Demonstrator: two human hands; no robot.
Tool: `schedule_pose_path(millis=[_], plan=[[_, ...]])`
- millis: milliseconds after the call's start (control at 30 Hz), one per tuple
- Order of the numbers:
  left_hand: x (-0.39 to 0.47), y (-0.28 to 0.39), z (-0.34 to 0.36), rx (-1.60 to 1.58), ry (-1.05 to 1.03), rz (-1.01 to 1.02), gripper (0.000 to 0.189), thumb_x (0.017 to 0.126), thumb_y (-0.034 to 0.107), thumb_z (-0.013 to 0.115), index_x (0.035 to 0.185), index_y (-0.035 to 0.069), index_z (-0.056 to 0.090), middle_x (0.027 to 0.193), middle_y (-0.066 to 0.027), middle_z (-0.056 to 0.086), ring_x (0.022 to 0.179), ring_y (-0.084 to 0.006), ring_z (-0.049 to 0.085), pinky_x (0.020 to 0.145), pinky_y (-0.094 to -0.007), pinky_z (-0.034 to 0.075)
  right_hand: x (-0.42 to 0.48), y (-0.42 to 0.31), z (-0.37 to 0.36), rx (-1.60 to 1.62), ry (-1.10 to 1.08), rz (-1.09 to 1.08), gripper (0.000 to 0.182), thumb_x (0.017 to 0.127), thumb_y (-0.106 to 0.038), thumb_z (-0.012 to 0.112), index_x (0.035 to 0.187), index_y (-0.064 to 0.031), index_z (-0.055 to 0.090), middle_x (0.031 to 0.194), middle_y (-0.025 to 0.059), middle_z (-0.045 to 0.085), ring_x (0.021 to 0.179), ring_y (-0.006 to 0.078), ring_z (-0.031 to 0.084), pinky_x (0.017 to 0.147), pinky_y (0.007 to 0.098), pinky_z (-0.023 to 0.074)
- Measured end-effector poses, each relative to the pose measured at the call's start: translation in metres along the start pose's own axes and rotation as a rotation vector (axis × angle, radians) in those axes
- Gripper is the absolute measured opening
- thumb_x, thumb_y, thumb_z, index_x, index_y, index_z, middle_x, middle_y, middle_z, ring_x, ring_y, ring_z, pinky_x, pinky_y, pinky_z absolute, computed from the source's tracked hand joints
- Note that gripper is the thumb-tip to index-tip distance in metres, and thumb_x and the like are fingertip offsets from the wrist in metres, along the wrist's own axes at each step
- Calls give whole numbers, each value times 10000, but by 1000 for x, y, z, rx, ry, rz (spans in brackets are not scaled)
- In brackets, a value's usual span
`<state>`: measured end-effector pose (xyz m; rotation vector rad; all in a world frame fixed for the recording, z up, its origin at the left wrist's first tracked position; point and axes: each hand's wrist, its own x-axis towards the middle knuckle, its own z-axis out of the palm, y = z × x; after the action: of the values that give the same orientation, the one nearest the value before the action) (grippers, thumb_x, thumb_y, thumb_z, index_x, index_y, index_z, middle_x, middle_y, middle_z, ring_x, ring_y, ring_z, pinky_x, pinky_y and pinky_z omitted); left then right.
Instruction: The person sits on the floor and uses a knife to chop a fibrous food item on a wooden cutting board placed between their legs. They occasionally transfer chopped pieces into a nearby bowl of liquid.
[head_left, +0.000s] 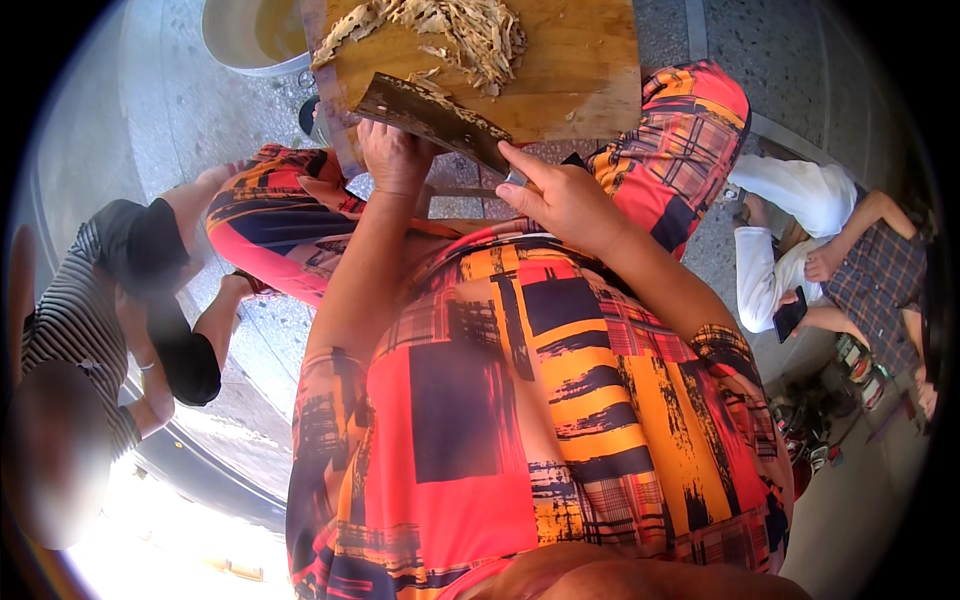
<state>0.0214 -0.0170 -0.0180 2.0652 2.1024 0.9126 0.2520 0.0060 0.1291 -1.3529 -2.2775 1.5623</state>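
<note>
My right hand (559, 195) grips the handle of a cleaver (435, 124), its index finger stretched along the end of the broad dark blade. Bits of pale food cling to the blade, which lies slantwise over the near edge of a wooden cutting board (585, 90). At the blade's far left end is my left hand (394, 154), its fingers partly hidden under or behind the blade; whether they grip it cannot be told. Beyond the cleaver, a pile of shredded, light brown food (472, 37) sits on the board.
A large round basin (255, 71) with yellowish contents stands left of the board. One person in a striped top (71, 277) sits at the left. At the right sits another person in a checked shirt (877, 277), holding a phone (790, 315). My knees flank the board.
</note>
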Motion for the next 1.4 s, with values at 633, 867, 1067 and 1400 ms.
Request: schedule_pose_path(millis=[633, 867, 1067, 1400], plan=[[9, 8, -8, -57, 67, 13, 320, 708, 201, 705, 987, 76, 611, 993, -113, 624, 965, -347, 557, 813, -430, 419, 47, -5, 12, -93, 36, -50, 538, 897, -370, 576, 1294, -15, 494, 837, 198, 654, 762, 347, 636, 700, 375, 494], [20, 22, -15, -120, 143, -11, 242, 742, 183, 694, 948, 80, 620, 973, -100, 631, 967, -322, 563, 828, -414, 426, -3, 10, -6, 58, 71, 117, 550, 895, -391, 589, 1293, -22, 501, 763, 165, 629, 699, 255, 618, 668, 345, 481], [13, 11, -8, -28, 62, -38, 265, 720, 174, 691, 958, 81, 621, 974, -115, 628, 964, -336, 562, 839, -421, 427, -15, 2, -3, 129, 57, 39, 536, 897, -390, 580, 1280, -21, 506, 796, 171, 663, 751, 312, 655, 677, 362, 501], [2, -3, 2, -5, 57, 2, 317, 681, 241, 699, 951, 82, 654, 950, -115, 647, 911, -328, 585, 777, -431, 409, -16, 3, 0, 49, 7, 47, 541, 889, -393, 578, 1277, -23, 506, 780, 155, 667, 731, 318, 652, 660, 378, 502]])
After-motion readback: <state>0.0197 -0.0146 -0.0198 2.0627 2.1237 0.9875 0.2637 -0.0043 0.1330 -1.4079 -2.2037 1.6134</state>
